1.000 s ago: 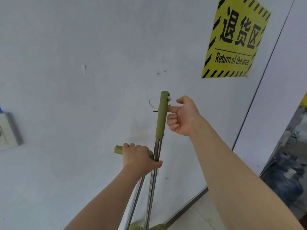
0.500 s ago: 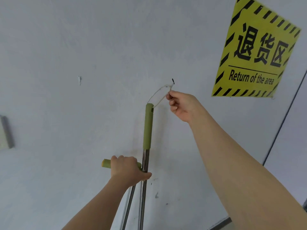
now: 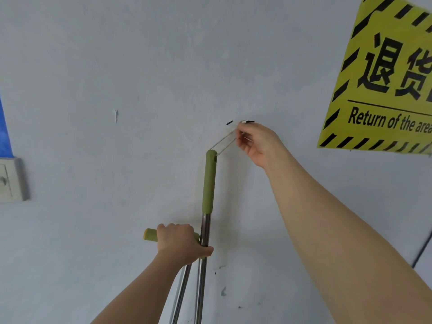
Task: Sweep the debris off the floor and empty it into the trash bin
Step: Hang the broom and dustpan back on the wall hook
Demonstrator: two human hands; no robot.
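Nearest the camera, the left grip [image 3: 182, 242] is clenched around the green end of a second handle [image 3: 150, 235], probably a dustpan's; its thumb also wraps the steel shaft [image 3: 205, 226] of the broom [image 3: 209, 181], so both tools are held as one bundle. The broom stands nearly upright, close against the wall [image 3: 140, 66]; its head is below the frame.

Higher up, the right grip [image 3: 257, 143] pinches the thin cord loop [image 3: 224, 142] at the top of the broom's green sleeve; the loop is pulled taut toward a small black peg [image 3: 250, 121] on the wall, just above the fingertips. Whether the loop sits on the peg cannot be determined.

Handling, as judged: the broom is light and stiff; the bare steel tube is smooth and may slip; take hold on the green sleeve for friction. The cord is soft and thin; do not carry the broom by it.

Farther off: a yellow sign [image 3: 385, 90] at right; a switch plate [image 3: 10, 181] at left. Floor, debris and trash bin are out of view.
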